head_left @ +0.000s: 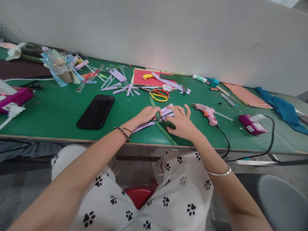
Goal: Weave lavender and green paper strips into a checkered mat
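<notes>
My left hand [149, 116] is closed at the crossing of a long green paper strip [166, 133] and several lilac paper strips [145, 126], fingertips pressed on them. The green strip runs slantwise, from above the hand down to the table's front edge. Just to the right, my right hand [180, 122] has its fingers curved and apart, its fingertips over or against the right ends of the lilac strips. Whether they touch is hard to tell. Scissors [160, 95] with red and yellow handles lie beyond my hands. A pink glue gun [206, 113] rests right of my right hand.
A black phone [96, 112] lies on the green table [60, 118]. Behind are lilac scraps [117, 75], red paper [141, 80] and a yellow-handled cutter [148, 76]. Purple power blocks [251, 125] with cables stand on both sides. A ribbon bundle [57, 62] sits back left.
</notes>
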The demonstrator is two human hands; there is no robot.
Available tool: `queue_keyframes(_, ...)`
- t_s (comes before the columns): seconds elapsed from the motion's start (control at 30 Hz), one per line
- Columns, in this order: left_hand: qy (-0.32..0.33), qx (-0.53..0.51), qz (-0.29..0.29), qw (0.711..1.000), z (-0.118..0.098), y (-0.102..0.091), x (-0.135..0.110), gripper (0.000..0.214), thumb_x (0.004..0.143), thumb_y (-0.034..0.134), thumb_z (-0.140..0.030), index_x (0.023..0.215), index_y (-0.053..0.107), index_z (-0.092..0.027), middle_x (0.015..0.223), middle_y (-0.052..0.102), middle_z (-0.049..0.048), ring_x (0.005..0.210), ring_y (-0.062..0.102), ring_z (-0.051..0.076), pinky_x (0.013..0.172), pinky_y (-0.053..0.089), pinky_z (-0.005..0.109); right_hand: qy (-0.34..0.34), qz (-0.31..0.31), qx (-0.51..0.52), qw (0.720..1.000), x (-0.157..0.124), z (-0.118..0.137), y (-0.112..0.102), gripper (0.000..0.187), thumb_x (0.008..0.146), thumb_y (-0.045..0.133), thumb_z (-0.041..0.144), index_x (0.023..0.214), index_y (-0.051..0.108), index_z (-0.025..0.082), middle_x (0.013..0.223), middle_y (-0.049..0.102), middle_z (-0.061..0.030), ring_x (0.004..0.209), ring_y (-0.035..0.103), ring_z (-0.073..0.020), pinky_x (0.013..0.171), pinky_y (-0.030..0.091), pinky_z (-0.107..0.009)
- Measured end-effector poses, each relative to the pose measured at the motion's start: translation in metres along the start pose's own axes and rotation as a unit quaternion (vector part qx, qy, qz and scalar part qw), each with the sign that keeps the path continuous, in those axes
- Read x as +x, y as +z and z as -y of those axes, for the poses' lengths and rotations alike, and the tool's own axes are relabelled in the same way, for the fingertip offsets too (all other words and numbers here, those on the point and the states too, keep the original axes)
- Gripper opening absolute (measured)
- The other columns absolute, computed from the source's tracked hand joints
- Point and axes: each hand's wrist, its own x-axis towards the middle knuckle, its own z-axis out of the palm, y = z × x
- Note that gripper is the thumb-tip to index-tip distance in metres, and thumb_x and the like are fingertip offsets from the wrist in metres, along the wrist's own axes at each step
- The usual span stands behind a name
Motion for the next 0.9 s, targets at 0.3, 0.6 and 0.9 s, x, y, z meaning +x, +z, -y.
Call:
queue_keyframes(0.3,-0.006,0.010,-0.015,1.000,0.005,0.003,0.006,0.029,0.081,0.038,-0.031,0.068,0.059,-0.016,0.049,0.050,-0.0024,0.054,0.053,0.012,0.057,0.041,0.022,0.044,-0.020,0.030,0.998,-0.006,0.015,-0.003,0.011,0.081,0.051,0.025,0.076,0.060,0.022,0.099,0.062,-0.0056,0.095,0.054,-0.0207,0.094,0.021,-0.045)
queue_keyframes(0.6,-0.016,0.029,0.019,0.999,-0.001,-0.004,0.008,0.030,0.075,0.036,-0.032,0.067,0.061,-0.017,0.051,0.053,-0.0023,0.058,0.052,0.015,0.055,0.039,0.022,0.013,-0.004,-0.040,0.999,0.020,0.064,0.010,0.011,0.081,0.058,0.026,0.087,0.063,0.017,0.087,0.066,-0.0065,0.084,0.056,-0.0199,0.073,0.027,-0.033)
queue_keyframes(0.9,-0.040,0.037,0.073,0.996,-0.003,-0.014,0.019,0.026,0.072,0.041,-0.031,0.065,0.062,-0.017,0.052,0.055,-0.0021,0.052,0.050,0.014,0.050,0.037,0.022,-0.009,-0.032,-0.110,0.993,0.029,0.078,0.016,0.032,0.089,0.036,0.011,0.079,0.065,0.020,0.075,0.063,-0.0058,0.076,0.052,-0.0186,0.075,0.029,-0.034)
